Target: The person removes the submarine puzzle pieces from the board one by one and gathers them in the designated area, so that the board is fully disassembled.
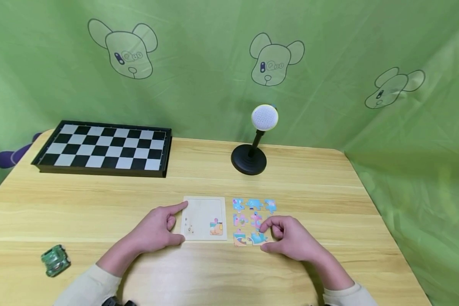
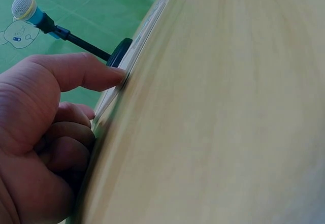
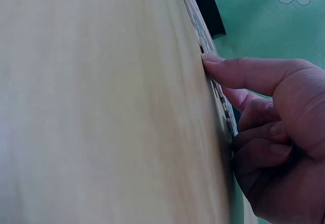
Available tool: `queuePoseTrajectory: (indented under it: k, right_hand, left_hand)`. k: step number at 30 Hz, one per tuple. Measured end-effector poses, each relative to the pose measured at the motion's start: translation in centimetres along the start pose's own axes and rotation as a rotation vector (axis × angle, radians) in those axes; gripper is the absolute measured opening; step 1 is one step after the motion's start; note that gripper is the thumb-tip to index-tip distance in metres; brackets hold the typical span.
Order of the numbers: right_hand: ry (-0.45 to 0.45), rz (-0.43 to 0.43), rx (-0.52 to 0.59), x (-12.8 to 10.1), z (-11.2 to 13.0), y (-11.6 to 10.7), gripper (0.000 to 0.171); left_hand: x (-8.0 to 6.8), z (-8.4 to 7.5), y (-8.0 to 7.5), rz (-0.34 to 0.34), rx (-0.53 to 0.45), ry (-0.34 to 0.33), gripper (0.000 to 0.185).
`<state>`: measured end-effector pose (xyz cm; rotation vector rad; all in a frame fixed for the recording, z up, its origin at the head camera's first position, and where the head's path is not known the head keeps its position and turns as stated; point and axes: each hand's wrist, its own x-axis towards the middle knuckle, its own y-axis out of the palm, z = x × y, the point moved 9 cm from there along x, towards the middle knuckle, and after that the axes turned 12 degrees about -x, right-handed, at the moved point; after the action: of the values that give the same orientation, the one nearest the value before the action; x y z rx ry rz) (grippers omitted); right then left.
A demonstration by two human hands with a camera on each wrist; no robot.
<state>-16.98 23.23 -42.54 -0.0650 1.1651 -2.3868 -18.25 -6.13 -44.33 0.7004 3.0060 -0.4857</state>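
Observation:
A pale square puzzle board point(image 1: 202, 212) lies flat on the wooden table point(image 1: 99, 212), with one orange and pink piece point(image 1: 216, 228) set in its lower right corner. My left hand point(image 1: 158, 229) rests at the board's left side, its straight index finger point(image 2: 96, 76) touching the top left corner and its thumb by the lower left edge. Several loose blue and pink pieces point(image 1: 252, 212) lie in rows just right of the board. My right hand point(image 1: 287, 240) sits at their lower right. Its index finger point(image 3: 238, 71) touches the pieces point(image 3: 223, 107) beside a blue piece point(image 1: 258, 238), and its other fingers are curled.
A folded chessboard point(image 1: 105, 146) lies at the back left. A microphone point(image 1: 264, 118) on a black round base point(image 1: 248, 159) stands behind the puzzle. A small green toy car point(image 1: 55, 260) sits at the front left. Green cloth hangs all around, and a purple object point(image 1: 11, 156) lies beyond the left edge.

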Motion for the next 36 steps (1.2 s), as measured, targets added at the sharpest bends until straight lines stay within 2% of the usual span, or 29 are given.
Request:
queuePoseTrajectory:
  k: [11,19,26,36]
  right_hand:
    - [-0.021,-0.053,-0.01,1.0,0.4,0.0,0.034]
    - [-0.088,-0.063,0.045,3.4,2.7,1.7,0.032]
    - [-0.071,-0.023,0.078,5.5,4.5,3.5,0.027]
    - [-0.072,-0.001,-0.05,7.3,6.2,4.8,0.019]
  left_hand:
    - [0.0,0.1,0.0,0.001,0.009,0.009,0.088]
    - [0.0,0.2,0.0,-0.001,0.011,0.013,0.088]
    - [0.0,0.1,-0.1,-0.003,0.006,0.014,0.088]
    - [0.1,0.2,-0.1,-0.003,0.01,0.023,0.087]
